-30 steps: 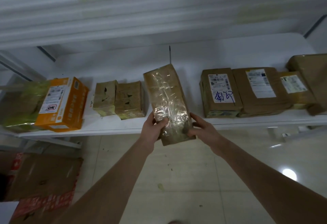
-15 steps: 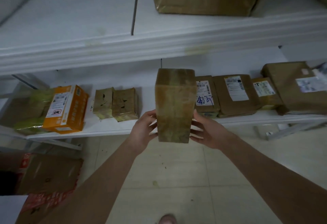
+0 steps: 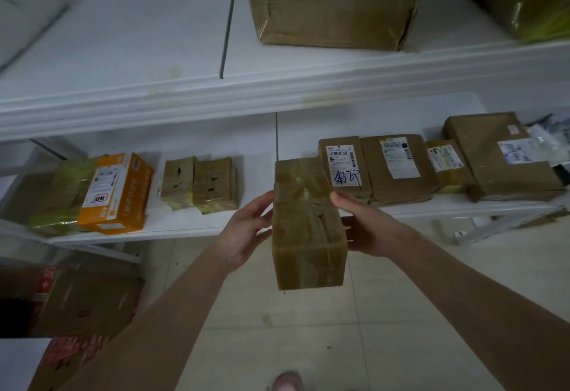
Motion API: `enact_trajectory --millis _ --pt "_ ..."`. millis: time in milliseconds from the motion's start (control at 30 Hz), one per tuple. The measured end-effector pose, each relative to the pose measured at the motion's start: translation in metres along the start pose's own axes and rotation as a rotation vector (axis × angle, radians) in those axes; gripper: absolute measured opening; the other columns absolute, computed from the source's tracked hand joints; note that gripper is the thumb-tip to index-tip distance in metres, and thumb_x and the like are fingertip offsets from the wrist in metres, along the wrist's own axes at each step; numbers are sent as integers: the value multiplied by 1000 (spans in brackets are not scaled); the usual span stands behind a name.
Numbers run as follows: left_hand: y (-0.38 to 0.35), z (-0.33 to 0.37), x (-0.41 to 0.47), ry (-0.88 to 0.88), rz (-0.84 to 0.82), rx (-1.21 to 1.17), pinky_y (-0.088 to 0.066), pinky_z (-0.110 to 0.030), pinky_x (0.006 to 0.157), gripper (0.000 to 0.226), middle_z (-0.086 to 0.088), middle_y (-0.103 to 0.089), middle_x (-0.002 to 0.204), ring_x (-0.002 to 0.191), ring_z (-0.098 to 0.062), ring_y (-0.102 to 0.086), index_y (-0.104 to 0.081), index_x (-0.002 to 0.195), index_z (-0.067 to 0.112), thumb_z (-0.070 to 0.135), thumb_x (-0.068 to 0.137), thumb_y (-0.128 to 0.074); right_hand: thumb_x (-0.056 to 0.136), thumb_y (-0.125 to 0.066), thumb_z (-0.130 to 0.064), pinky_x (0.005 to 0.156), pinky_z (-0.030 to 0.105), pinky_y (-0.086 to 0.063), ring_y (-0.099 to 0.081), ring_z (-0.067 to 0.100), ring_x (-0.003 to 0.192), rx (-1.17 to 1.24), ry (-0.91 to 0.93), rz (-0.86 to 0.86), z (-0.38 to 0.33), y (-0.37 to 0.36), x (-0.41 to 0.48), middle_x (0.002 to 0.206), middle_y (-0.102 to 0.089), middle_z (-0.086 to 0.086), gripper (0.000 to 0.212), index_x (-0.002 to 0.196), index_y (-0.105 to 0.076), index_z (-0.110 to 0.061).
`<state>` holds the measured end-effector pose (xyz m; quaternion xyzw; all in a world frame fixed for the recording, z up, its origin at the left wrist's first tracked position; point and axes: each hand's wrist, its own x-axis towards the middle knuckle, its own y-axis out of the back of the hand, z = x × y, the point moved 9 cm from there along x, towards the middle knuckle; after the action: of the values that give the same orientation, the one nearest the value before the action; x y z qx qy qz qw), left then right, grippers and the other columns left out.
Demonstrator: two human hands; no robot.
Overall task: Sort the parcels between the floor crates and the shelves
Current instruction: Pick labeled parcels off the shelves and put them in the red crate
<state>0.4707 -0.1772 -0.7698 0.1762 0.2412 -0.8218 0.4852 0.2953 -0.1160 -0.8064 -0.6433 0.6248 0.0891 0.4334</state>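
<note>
I hold a brown taped parcel (image 3: 308,230) in the air in front of the lower white shelf (image 3: 197,224). My left hand (image 3: 246,230) grips its left side and my right hand (image 3: 367,224) grips its right side, thumb on top. Its far end overlaps the shelf edge. On the lower shelf lie an orange box (image 3: 118,194), two small brown parcels (image 3: 199,185), and a row of labelled brown parcels (image 3: 398,168) at the right. A large brown carton (image 3: 336,1) stands on the upper shelf (image 3: 154,35).
A flattened cardboard box with red tape (image 3: 80,301) lies on the tiled floor at the lower left. A green-wrapped bundle (image 3: 55,193) sits at the shelf's far left. The toe of a shoe (image 3: 287,381) shows at the bottom edge. A gap lies on the lower shelf behind the held parcel.
The parcel has been turned in my hands from a shiny taped face to a plain face, then tipped lower and nearer. The view has risen, bringing the upper shelf into sight.
</note>
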Motion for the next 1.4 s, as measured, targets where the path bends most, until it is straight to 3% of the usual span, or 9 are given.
enact_trajectory --millis 167,233,333,667,767,867,1000,1267,1400 --pt "-5 -6 -1 -3 9 9 -41 -40 97 58 10 -58 133 121 -19 -56 -59 128 28 -11 88 -41 73 -78 -24 84 51 -53 -67 35 100 -116 51 21 6 -4 0 117 -67 6 73 131 -45 -52" --pt "-5 -12 -2 59 25 27 -45 -39 93 37 6 -61 129 119 -22 -56 -58 129 30 17 95 -52 77 -73 -14 81 47 -55 -67 33 100 -105 93 75 8 -2 0 117 -67 5 73 132 -44 -51" --pt "-10 -27 -7 219 -5 74 -49 -41 85 55 -5 -65 115 102 -27 -60 -57 128 23 48 79 -64 81 -63 -6 83 47 -55 -64 33 105 31 159 46 11 -2 2 118 -67 9 63 130 -52 -44" --pt "-6 -5 -3 -14 70 156 -57 -42 82 54 4 -68 117 102 -21 -68 -57 129 27 2 82 -69 88 -57 -5 70 36 -55 -69 23 86 -13 100 208 26 30 6 93 -72 4 55 122 -58 -48" --pt "-2 -8 -2 12 90 154 -55 -46 87 53 0 -70 112 102 -23 -67 -57 127 29 1 83 -66 85 -68 -34 72 36 -54 -69 23 88 0 87 164 26 19 4 99 -71 3 35 119 -62 -43" --pt "0 -11 0 27 110 170 -54 -46 89 54 -3 -72 109 99 -23 -68 -56 128 29 -1 84 -64 57 -80 -64 74 40 -56 -67 25 98 -85 53 102 27 7 6 105 -70 2 71 119 -61 -36" --pt "2 -11 0 12 134 188 -52 -49 93 54 -7 -68 117 106 -27 -65 -54 132 20 -4 85 -63 51 -80 -62 77 42 -54 -64 24 102 -191 33 163 23 -1 8 103 -72 -1 80 122 -55 -33" --pt "35 -50 -13 250 280 78 -39 -54 102 82 -9 -49 139 129 -27 -45 -36 143 17 50 75 -68 71 -75 -42 80 45 -54 -62 29 104 191 116 291 20 -3 11 105 -72 5 58 122 -57 -21" --pt "-6 -74 -21 358 86 -248 -42 -61 96 79 -17 -41 142 131 -34 -40 -44 131 22 55 63 -69 71 -78 -35 84 42 -55 -63 26 104 448 161 304 20 -16 14 96 -74 5 46 111 -63 -19"
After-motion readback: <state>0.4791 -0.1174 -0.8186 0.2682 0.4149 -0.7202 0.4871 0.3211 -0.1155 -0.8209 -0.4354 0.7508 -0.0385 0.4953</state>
